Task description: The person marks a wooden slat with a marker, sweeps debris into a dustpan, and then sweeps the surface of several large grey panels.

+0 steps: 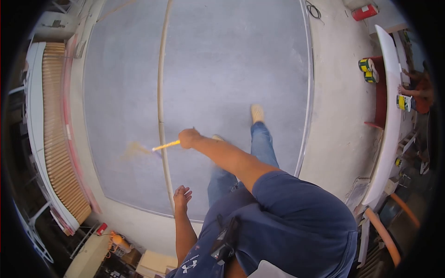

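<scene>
My right hand (189,138) is closed around the yellow-and-white striped handle of a broom (167,145), with the arm stretched across my body to the left. The broom's tan bristle end is smeared by motion, just left of a long tan strip. Below it my left hand (182,197) hangs with loosely bent fingers apart and nothing in them. Under both hands lies a large grey sheet (222,60), divided lengthwise by the tan strip (162,83). My shoes stand on this sheet.
On the left is a long stack of wooden slats (62,134). Along the right runs a long white panel (382,125), with yellow-and-black cans (366,65) beside it. A red cylinder (365,12) lies at the upper right. Another person (419,92) is at the far right.
</scene>
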The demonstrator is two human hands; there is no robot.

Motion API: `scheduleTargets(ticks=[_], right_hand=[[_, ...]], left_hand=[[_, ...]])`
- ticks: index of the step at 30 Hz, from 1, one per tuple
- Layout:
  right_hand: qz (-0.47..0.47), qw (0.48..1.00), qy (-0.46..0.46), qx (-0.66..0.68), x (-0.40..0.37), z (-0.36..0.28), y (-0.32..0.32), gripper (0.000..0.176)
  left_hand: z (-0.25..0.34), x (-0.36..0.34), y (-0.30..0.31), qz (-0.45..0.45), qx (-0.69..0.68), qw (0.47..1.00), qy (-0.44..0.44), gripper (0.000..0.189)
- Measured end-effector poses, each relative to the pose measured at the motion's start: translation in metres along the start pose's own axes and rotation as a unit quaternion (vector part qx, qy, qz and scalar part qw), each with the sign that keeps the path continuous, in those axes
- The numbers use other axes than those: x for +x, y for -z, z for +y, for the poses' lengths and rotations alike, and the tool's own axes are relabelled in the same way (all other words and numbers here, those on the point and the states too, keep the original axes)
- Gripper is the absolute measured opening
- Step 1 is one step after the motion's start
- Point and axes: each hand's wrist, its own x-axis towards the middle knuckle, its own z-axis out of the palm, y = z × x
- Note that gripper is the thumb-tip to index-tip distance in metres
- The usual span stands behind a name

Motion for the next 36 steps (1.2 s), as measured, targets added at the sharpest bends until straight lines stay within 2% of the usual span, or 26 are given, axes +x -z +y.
scheduleTargets(ticks=[5,7,9,10,11,12,13,15,16,17,18,19,20,23,26,29,33,34,35,36], right_hand=[[0.057,0.980,-0.178,0.060,0.034,0.172,0.088,0.026],[0.106,0.941,-0.300,0.116,0.024,0.275,0.116,0.030],[0.123,0.904,-0.378,0.159,-0.014,0.394,0.138,0.036],[0.162,0.871,-0.410,0.218,-0.071,0.431,0.166,0.038],[0.183,0.843,-0.460,0.211,-0.107,0.494,0.166,0.041],[0.173,0.814,-0.501,0.237,-0.161,0.529,0.187,0.042],[0.231,0.797,-0.524,0.193,-0.207,0.584,0.179,0.042],[0.224,0.774,-0.527,0.271,-0.315,0.651,0.189,0.039],[0.141,0.891,-0.418,0.104,-0.365,0.714,0.168,0.033],[0.106,0.920,-0.376,-0.041,-0.413,0.741,0.162,0.024],[0.043,0.896,-0.408,-0.170,-0.450,0.760,0.161,0.026],[0.122,0.805,-0.580,0.006,-0.464,0.735,0.192,0.026],[0.191,0.655,-0.708,0.182,-0.474,0.699,0.231,0.027],[0.225,0.655,-0.717,0.079,-0.483,0.677,0.252,0.031],[0.244,0.701,-0.668,0.052,-0.452,0.649,0.258,0.032],[0.271,0.785,-0.552,0.072,-0.373,0.576,0.287,0.035],[0.264,0.892,-0.361,0.070,-0.213,0.486,0.321,0.032],[0.252,0.926,-0.280,0.034,-0.172,0.466,0.333,0.029],[0.245,0.917,-0.290,0.125,-0.122,0.448,0.341,0.026],[0.189,0.938,-0.275,0.096,-0.072,0.433,0.348,0.026]], left_hand=[[0.059,-0.005,-0.055,0.040,0.021,0.999,0.024,0.042],[0.073,-0.014,-0.093,0.058,0.008,0.997,0.050,0.039],[0.087,-0.022,-0.142,0.016,0.041,0.996,0.080,0.039],[0.094,-0.027,-0.164,-0.007,0.057,0.994,0.097,0.039],[0.105,-0.023,-0.187,-0.030,0.100,0.990,0.095,0.039],[0.118,-0.018,-0.211,-0.055,0.141,0.984,0.091,0.039],[0.127,-0.014,-0.232,-0.078,0.180,0.977,0.088,0.039],[0.169,-0.007,-0.274,-0.080,0.180,0.979,0.047,0.039],[0.193,-0.002,-0.294,-0.078,0.178,0.981,0.026,0.039],[0.217,0.003,-0.310,-0.085,0.175,0.981,0.004,0.040],[0.240,0.006,-0.323,-0.091,0.171,0.981,-0.018,0.041],[0.264,0.004,-0.337,-0.092,0.167,0.981,-0.033,0.041],[0.290,0.000,-0.350,-0.093,0.162,0.981,-0.050,0.042],[0.333,-0.014,-0.370,-0.096,0.167,0.979,-0.073,0.043],[0.343,-0.011,-0.376,-0.097,0.179,0.977,-0.064,0.043],[0.329,0.004,-0.370,-0.103,0.202,0.974,-0.028,0.044],[0.319,0.016,-0.364,-0.102,0.223,0.969,0.021,0.044],[0.320,0.021,-0.364,-0.102,0.227,0.968,0.032,0.044],[0.322,0.025,-0.363,-0.099,0.232,0.967,0.034,0.043],[0.327,0.029,-0.365,-0.101,0.220,0.970,0.035,0.043]])
